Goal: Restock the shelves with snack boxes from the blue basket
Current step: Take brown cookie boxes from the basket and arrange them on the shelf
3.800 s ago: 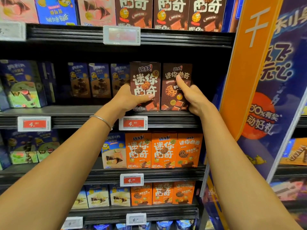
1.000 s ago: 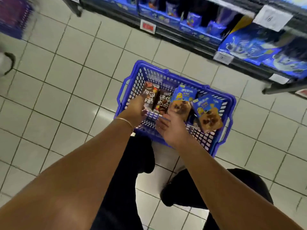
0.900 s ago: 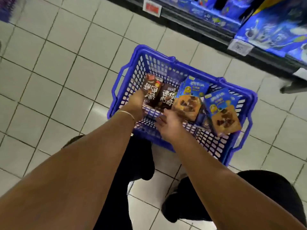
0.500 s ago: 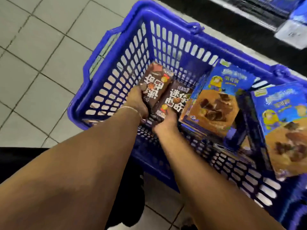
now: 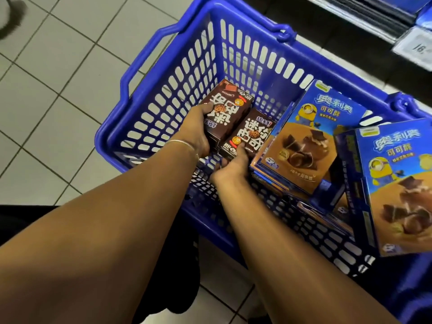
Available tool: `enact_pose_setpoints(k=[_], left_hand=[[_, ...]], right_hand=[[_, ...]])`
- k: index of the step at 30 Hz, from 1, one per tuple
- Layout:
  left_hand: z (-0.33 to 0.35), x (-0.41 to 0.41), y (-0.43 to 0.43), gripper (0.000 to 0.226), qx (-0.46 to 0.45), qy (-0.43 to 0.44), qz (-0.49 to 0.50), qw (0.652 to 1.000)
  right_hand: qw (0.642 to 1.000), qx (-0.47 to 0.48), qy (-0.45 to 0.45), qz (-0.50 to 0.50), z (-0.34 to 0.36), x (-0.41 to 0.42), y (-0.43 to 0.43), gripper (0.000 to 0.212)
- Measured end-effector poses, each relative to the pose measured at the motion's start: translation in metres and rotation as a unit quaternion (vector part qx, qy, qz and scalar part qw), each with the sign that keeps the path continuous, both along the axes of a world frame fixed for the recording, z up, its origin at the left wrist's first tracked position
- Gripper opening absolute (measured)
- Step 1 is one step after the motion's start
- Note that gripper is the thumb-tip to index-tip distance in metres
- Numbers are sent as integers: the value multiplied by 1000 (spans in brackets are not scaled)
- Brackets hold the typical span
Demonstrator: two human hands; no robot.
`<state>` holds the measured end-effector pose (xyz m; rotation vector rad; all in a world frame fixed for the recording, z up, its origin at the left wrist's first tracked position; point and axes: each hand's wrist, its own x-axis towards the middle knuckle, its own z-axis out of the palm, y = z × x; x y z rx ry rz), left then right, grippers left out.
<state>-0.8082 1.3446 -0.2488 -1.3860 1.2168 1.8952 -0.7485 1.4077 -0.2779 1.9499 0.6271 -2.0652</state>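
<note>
While the left hand (image 5: pixel 198 134) curls round one brown snack box (image 5: pixel 228 106) at the centre of the frame and the right hand (image 5: pixel 230 169) pinches a second brown box (image 5: pixel 251 134) just beside it, both low inside the blue basket (image 5: pixel 233 10), the two boxes touch and could knock each other loose on the lift. Leaning at centre right, large blue boxes (image 5: pixel 311 141) sit against the second one; pulling it out may topple them. Open room lies toward the basket's upper-left wall and straight up; the shelf edge (image 5: pixel 374 15) crowds the upper right.
</note>
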Motion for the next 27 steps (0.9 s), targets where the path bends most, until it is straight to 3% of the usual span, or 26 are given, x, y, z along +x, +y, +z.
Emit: enact_pose_setpoints(k=[5,15,18,21,27], left_hand=[[4,-1,-2,27,-9,-3,-10,1000],[25,-2,-2,40,-41,-5,-32,999],[59,2,-3,35,-26,4,-6,1000],[113,13,-8,35,-3,2,15,1000],[232,42,-21,56,46,2,35,998]], right_hand=[[999,-19,21,-40,-3,-2,-3,56],[999,-35,-2,-17,18,3,-1,64],[999,-48,-10,-18,44,9,-4,59],[994,-102,6,-47,88,23,-9,34],[980,-191,6,-61,194,45,-8,39]])
